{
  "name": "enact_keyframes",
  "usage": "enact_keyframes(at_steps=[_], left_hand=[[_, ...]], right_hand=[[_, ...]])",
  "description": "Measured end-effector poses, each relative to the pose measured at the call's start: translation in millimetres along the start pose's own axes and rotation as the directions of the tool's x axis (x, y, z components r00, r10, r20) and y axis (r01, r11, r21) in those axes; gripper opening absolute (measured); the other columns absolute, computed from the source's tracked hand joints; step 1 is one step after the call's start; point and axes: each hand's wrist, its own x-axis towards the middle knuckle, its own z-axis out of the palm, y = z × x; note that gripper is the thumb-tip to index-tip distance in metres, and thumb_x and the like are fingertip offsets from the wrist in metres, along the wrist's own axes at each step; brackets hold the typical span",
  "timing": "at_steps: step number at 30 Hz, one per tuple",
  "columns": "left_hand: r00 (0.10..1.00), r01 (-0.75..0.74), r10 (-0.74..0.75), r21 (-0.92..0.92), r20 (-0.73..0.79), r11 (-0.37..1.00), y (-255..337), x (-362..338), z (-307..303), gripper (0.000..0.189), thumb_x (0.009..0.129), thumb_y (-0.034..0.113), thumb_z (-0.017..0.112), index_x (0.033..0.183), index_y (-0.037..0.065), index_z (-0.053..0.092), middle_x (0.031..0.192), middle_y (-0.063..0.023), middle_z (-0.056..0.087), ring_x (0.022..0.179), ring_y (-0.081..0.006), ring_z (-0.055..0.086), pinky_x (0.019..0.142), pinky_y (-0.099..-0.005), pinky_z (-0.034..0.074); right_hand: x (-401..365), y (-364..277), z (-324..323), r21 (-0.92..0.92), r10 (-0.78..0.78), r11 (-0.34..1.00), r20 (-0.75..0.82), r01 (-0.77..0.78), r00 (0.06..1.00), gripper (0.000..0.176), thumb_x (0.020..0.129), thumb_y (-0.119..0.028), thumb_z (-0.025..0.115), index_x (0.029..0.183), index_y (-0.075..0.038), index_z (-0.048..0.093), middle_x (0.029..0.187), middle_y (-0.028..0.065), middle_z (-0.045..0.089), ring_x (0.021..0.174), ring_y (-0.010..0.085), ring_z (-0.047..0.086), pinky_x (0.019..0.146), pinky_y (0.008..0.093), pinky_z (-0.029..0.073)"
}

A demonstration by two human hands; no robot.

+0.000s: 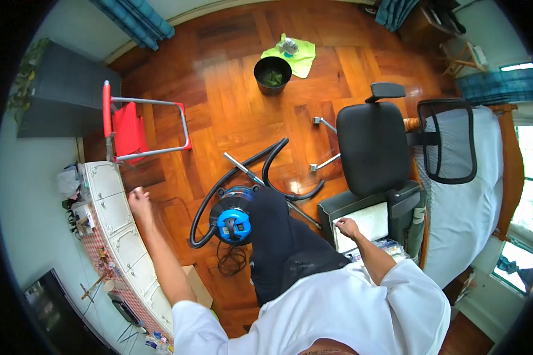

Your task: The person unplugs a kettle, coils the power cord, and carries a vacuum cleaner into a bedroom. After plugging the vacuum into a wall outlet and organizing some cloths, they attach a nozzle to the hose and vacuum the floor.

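My left hand (140, 202) is stretched out beside the white drawer cabinet (114, 213), its fingers curled; whether anything is in them is too small to make out. My right hand (347, 228) hangs over a white pad (367, 226) on a dark green box-like seat, fingers curled in with nothing visible in them. In front of my legs stands a blue and black canister vacuum cleaner (233, 225). Its black hose (199, 220) loops around it on the floor, with a metal tube (240, 166) lying across. A dark cord (230, 260) lies coiled beside it.
A black bucket (272, 87) with green stuff inside stands by a yellow-green cloth (303, 57). Left is a red folding step stool (130, 131); right, a black office chair (373, 148) and a bed (465, 219). A cardboard box (196, 286) sits near my left arm.
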Motion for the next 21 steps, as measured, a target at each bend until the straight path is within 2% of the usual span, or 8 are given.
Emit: enact_keyframes(at_steps=[6,8,11,12,14,16,20,21], left_hand=[[0.993,0.100,-0.108,0.146,0.045,0.984,3,-10,84,0.029,0.096,0.032,0.059,0.089,0.005,0.069,0.072,-0.0119,0.070,0.061,-0.0231,0.071,0.059,-0.0389,0.052],[0.990,0.115,-0.126,0.146,0.071,0.983,32,-18,103,0.027,0.096,0.029,0.061,0.092,0.004,0.069,0.079,-0.0153,0.068,0.065,-0.0241,0.070,0.059,-0.0401,0.052],[0.995,0.004,-0.030,0.251,0.099,0.968,41,-12,130,0.024,0.095,0.026,0.061,0.091,0.003,0.068,0.082,-0.0195,0.063,0.074,-0.0302,0.066,0.066,-0.0436,0.051],[0.992,0.024,-0.054,0.259,0.111,0.966,38,-6,138,0.024,0.095,0.026,0.061,0.091,0.003,0.068,0.082,-0.0195,0.063,0.074,-0.0302,0.066,0.066,-0.0436,0.051],[0.981,-0.149,0.079,0.422,0.178,0.894,34,22,164,0.019,0.093,0.020,0.061,0.090,0.002,0.068,0.080,-0.0217,0.058,0.082,-0.0370,0.060,0.075,-0.0472,0.049],[0.979,-0.136,0.063,0.388,0.195,0.912,22,55,200,0.019,0.091,0.020,0.062,0.088,0.001,0.067,0.081,-0.0234,0.058,0.083,-0.0414,0.057,0.080,-0.0497,0.046],[0.902,0.072,-0.264,0.481,0.343,0.874,5,133,271,0.027,0.090,0.030,0.067,0.099,0.004,0.072,0.086,-0.0222,0.062,0.092,-0.0375,0.059,0.086,-0.0463,0.047],[0.927,0.106,-0.267,0.497,0.264,0.861,3,143,286,0.028,0.090,0.030,0.068,0.101,0.005,0.073,0.086,-0.0216,0.062,0.097,-0.0366,0.059,0.089,-0.0454,0.047]], right_hand=[[5,-30,-44,0.170,-0.094,0.981,-0.011,0.095,0.996,0.034,0.085,-0.034,0.065,0.098,-0.004,0.075,0.097,0.0197,0.073,0.096,0.0334,0.069,0.086,0.0398,0.052],[6,-77,-66,0.108,-0.263,0.954,-0.144,0.279,0.954,0.025,0.087,-0.023,0.066,0.094,0.000,0.073,0.074,0.0105,0.067,0.061,0.0160,0.061,0.060,0.0328,0.052],[1,-187,-115,-0.058,-0.308,0.951,-0.084,0.304,0.947,0.034,0.089,-0.031,0.066,0.105,-0.001,0.071,0.088,0.0169,0.072,0.080,0.0252,0.070,0.076,0.0360,0.053],[32,-195,-116,-0.097,-0.470,0.882,-0.148,0.461,0.870,0.035,0.090,-0.032,0.067,0.109,-0.002,0.071,0.096,0.0175,0.073,0.092,0.0285,0.071,0.082,0.0370,0.053],[38,-266,-149,-0.049,-0.398,0.917,-0.156,0.396,0.904,0.033,0.091,-0.030,0.065,0.109,-0.002,0.071,0.100,0.0160,0.073,0.093,0.0290,0.071,0.081,0.0368,0.054],[51,-337,-179,0.071,-0.344,0.928,-0.214,0.366,0.914,0.036,0.091,-0.030,0.065,0.111,-0.001,0.069,0.097,0.0169,0.073,0.090,0.0301,0.070,0.082,0.0377,0.053],[128,-421,-210,0.110,-0.261,0.956,-0.103,0.272,0.960,0.033,0.094,-0.024,0.063,0.114,0.002,0.067,0.098,0.0164,0.073,0.089,0.0227,0.070,0.081,0.0347,0.053],[121,-456,-226,0.234,-0.178,0.956,-0.007,0.174,0.984,0.032,0.094,-0.024,0.062,0.114,0.001,0.067,0.100,0.0157,0.072,0.089,0.0215,0.069,0.081,0.0338,0.053]])
